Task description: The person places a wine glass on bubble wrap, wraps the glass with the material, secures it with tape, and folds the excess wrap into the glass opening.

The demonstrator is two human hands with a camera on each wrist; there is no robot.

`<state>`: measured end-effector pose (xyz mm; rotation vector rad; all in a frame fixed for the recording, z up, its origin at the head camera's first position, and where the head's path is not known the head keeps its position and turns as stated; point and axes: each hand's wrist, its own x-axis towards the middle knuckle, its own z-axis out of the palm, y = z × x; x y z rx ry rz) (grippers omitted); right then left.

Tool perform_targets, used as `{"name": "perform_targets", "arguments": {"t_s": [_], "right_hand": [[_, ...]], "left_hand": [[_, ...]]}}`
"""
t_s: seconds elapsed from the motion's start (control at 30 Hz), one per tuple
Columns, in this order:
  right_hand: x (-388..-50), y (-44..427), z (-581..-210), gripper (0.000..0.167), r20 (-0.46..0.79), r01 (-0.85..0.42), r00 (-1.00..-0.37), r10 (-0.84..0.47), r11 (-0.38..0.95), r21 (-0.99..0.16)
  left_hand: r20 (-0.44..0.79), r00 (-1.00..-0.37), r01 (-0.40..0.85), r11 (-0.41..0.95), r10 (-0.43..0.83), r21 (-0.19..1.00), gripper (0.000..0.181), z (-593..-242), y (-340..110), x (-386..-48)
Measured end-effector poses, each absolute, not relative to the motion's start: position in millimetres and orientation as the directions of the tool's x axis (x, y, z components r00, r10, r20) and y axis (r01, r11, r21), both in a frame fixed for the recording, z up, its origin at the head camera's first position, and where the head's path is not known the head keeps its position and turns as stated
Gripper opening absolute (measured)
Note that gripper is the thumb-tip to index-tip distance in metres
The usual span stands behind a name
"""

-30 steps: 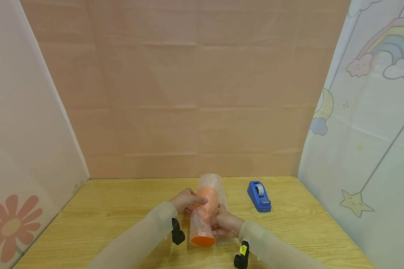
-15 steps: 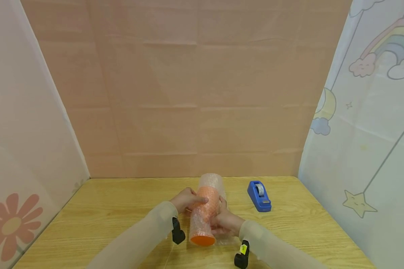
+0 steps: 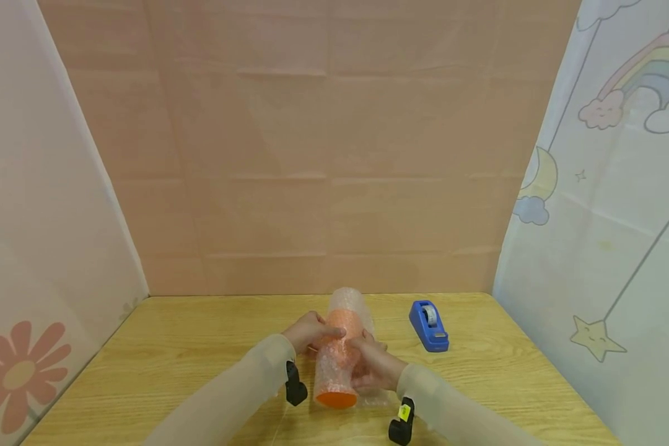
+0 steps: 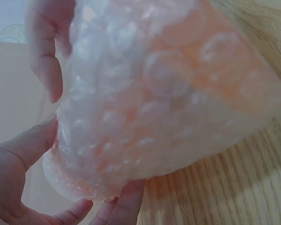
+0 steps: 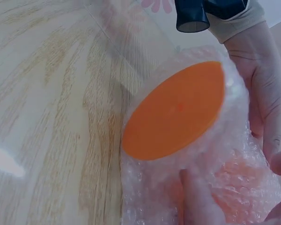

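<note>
An orange object with a flat orange end (image 5: 178, 112) lies wrapped in bubble wrap (image 3: 330, 368) on the table, its orange end facing the near edge. From the left side, my left hand (image 3: 311, 331) grips the roll, thumb on top; in the left wrist view its fingers curl under the bubble wrap (image 4: 131, 108). My right hand (image 3: 376, 362) holds the roll's right side, thumb over the top and the other fingers low at the side, partly hidden. A loose flap of wrap lies on the table beneath the right hand.
A blue tape dispenser (image 3: 429, 326) with a roll of tape stands on the wooden table (image 3: 201, 347) to the right of the roll. Behind the table is a plain tan sheet; patterned cloths hang at both sides.
My right hand has shifted up onto the roll, its thumb now lying over the top. My left hand and the dispenser have stayed in place.
</note>
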<state>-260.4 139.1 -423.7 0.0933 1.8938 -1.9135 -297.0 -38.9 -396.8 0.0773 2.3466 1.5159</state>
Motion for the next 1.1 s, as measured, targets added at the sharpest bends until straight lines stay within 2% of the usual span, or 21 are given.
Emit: {"name": "perform_targets", "arguments": {"t_s": [0.17, 0.4, 0.7, 0.9, 1.1], "right_hand": [[-263.8, 135.7, -423.0, 0.089, -0.342, 0.334, -0.914, -0.218, 0.073, -0.940], [-263.0, 139.5, -422.3, 0.086, -0.296, 0.257, -0.911, -0.288, 0.164, -0.952], [-263.6, 144.4, -425.0, 0.084, -0.277, 0.246, -0.892, -0.357, 0.132, -0.960], [-262.4, 145.9, -423.9, 0.094, -0.273, 0.221, -0.913, -0.304, 0.197, -0.955], [-263.3, 145.8, -421.4, 0.092, -0.254, 0.177, -0.935, -0.249, 0.293, -0.939]], "left_hand": [[-0.252, -0.940, -0.134, 0.430, 0.230, 0.893, 0.048, -395.9, -38.8, -297.3], [-0.267, -0.939, -0.150, 0.441, 0.217, 0.885, 0.049, -396.9, -37.8, -298.9], [-0.270, -0.941, -0.154, 0.450, 0.207, 0.880, 0.049, -398.9, -38.9, -299.9], [-0.264, -0.942, -0.145, 0.458, 0.208, 0.877, 0.049, -400.3, -39.1, -299.7], [-0.267, -0.943, -0.152, 0.458, 0.199, 0.876, 0.050, -399.3, -38.1, -298.8]]}}
